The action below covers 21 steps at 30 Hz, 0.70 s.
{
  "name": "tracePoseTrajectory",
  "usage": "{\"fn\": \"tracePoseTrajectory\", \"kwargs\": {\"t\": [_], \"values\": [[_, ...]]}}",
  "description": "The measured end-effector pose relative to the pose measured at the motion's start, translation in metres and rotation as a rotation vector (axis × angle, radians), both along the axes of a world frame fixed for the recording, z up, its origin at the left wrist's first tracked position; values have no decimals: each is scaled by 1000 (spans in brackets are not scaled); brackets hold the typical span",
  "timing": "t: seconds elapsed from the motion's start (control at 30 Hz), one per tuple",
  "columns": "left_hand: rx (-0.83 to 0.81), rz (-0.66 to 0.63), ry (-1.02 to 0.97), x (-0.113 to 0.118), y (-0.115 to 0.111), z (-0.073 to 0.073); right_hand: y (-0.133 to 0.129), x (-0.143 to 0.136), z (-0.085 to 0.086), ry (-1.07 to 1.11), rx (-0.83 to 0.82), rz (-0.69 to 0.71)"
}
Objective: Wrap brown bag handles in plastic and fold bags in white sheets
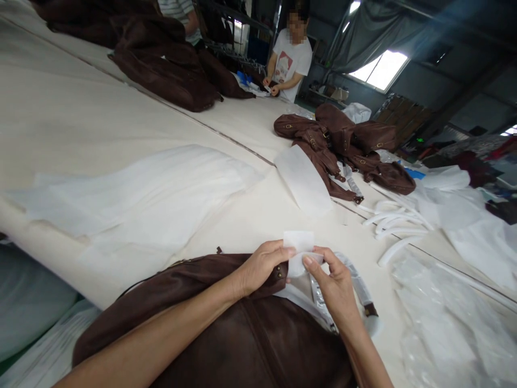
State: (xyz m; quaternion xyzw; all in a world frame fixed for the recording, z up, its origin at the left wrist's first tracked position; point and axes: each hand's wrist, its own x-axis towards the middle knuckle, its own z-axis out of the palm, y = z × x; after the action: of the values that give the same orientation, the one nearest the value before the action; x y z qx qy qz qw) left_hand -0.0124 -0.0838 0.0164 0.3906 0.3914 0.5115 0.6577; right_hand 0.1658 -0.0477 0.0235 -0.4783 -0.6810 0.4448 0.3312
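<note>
A small piece of thin white paper is pinched between my two hands above a dark brown leather bag. My left hand grips its left edge, close to a bag tab with brass studs. On the other side, the thumb and fingers of my right hand press on a folded part of the paper. Past my right hand curves a bag handle wrapped in clear plastic with white padding. My forearms cross over the bag, hiding part of it.
White wrapping sheets lie at left and centre. Several brown leather bags are piled beyond, with others farther left. White foam strips and clear plastic bags lie on the right. A person works across the table.
</note>
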Motion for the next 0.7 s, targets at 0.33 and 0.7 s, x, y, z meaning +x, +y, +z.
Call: {"fn": "tracePoseTrajectory", "kwargs": {"t": [0.33,0.7], "values": [[80,-157,25,-1,3,-3,35,20,9,7,-205,183],[31,-59,-69,-1,1,-2,48,17,15,156,-433,445]]}}
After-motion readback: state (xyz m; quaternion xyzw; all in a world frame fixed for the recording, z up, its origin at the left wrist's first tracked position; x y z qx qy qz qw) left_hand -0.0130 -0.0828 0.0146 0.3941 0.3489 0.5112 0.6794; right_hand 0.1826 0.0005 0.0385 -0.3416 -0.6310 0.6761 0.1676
